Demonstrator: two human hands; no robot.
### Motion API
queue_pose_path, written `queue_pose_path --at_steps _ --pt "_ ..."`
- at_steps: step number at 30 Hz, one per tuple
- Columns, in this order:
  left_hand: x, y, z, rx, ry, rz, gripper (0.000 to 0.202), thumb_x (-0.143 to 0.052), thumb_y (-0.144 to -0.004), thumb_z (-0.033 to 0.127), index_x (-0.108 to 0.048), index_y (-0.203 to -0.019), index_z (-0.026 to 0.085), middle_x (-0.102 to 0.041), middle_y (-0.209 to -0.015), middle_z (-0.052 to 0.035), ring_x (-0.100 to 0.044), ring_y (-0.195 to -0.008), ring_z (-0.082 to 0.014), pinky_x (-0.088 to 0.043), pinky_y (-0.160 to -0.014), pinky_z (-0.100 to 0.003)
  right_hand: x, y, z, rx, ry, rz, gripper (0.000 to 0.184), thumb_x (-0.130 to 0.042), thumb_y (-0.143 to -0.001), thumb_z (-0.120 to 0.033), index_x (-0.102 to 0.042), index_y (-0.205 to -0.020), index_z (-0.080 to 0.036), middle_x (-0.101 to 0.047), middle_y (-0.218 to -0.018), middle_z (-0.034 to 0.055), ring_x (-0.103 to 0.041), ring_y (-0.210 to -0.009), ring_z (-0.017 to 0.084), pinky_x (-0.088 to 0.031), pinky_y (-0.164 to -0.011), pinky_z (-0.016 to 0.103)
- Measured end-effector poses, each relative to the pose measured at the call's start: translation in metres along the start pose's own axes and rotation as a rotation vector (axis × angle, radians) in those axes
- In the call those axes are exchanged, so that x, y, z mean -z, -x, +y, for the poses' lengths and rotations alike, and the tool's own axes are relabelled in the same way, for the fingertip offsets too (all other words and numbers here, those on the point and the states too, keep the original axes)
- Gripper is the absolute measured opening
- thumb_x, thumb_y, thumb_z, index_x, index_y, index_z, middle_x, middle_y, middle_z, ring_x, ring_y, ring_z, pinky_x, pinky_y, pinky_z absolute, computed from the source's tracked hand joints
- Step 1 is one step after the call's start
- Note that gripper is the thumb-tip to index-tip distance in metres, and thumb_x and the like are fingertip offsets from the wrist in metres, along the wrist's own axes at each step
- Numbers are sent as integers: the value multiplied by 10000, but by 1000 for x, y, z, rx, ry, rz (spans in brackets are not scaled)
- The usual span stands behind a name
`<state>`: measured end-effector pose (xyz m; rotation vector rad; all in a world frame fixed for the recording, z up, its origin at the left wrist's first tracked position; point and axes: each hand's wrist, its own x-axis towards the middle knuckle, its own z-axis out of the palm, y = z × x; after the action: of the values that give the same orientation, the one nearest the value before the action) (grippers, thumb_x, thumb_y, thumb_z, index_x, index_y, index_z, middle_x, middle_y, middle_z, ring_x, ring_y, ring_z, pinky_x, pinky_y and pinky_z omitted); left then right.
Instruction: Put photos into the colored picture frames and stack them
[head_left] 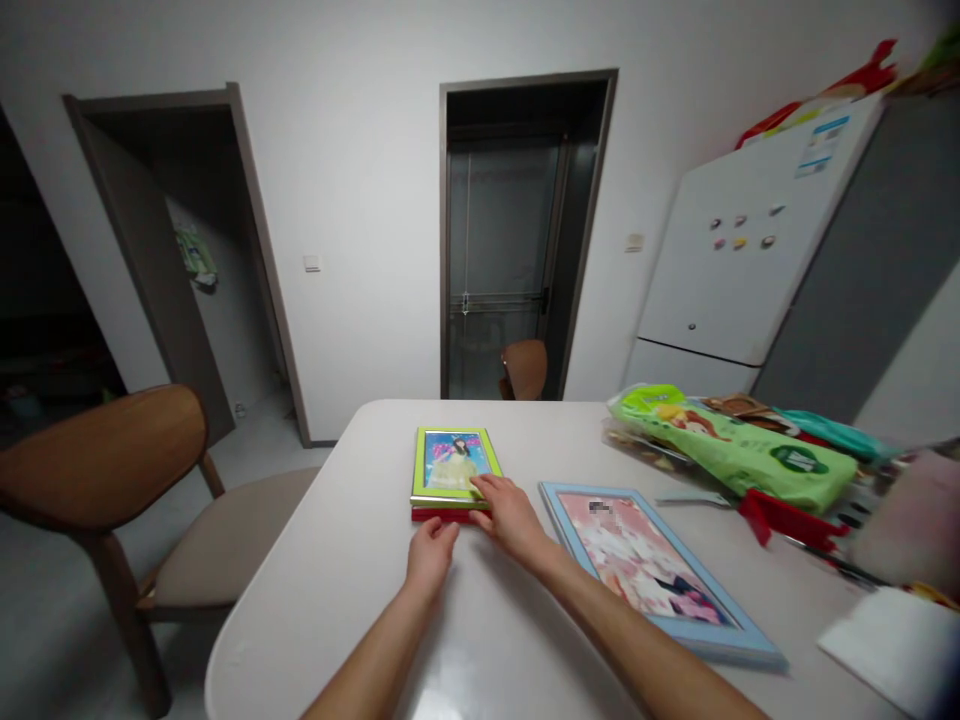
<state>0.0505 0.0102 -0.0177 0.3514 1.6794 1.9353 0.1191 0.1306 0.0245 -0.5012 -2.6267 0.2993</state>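
Observation:
A photo frame with a lime-green border (419, 465) lies on top of a red frame (427, 514), of which only the near edge shows. My right hand (514, 515) is at the near right corner of this stack, fingers over the green frame and thumb low by the red edge. Just in front of the red edge is my left hand (431, 556), its fingers curled together; I see nothing in them, and whether they touch the edge is unclear. A larger light-blue photo frame (559, 515) lies flat to the right, partly behind my right forearm.
Along the right side of the white table (337, 560) are a green wipes-style package (750, 450), a red-handled tool (791, 520) and a white tissue or cloth (892, 640). A wooden chair (112, 450) stands at the left, another chair (525, 368) beyond the far edge. A fridge (739, 240) is at right.

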Motion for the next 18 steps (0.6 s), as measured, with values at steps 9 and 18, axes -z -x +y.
queue_pose_path --at_steps 9,18 --pt "15 30 14 -246 150 30 302 -546 -742 329 -528 -969 130 -617 -947 -66 -566 -905 -191 -429 -795 -286 4 42 -49 137 -110 -69 272 -566 -651 -210 -574 -923 -206 -560 -922 60 -476 -899 202 -359 -791 332" --pt "-6 127 34 -1049 -447 -358 420 -413 -757 166 -391 -1175 131 -517 -1141 -130 -480 -1045 -219 -393 -882 -353 79 93 -43 -546 -1296 302 532 -394 -748 -513 -310 -1232 -310 -445 -1237 26 -434 -1101 205 -422 -834 363"
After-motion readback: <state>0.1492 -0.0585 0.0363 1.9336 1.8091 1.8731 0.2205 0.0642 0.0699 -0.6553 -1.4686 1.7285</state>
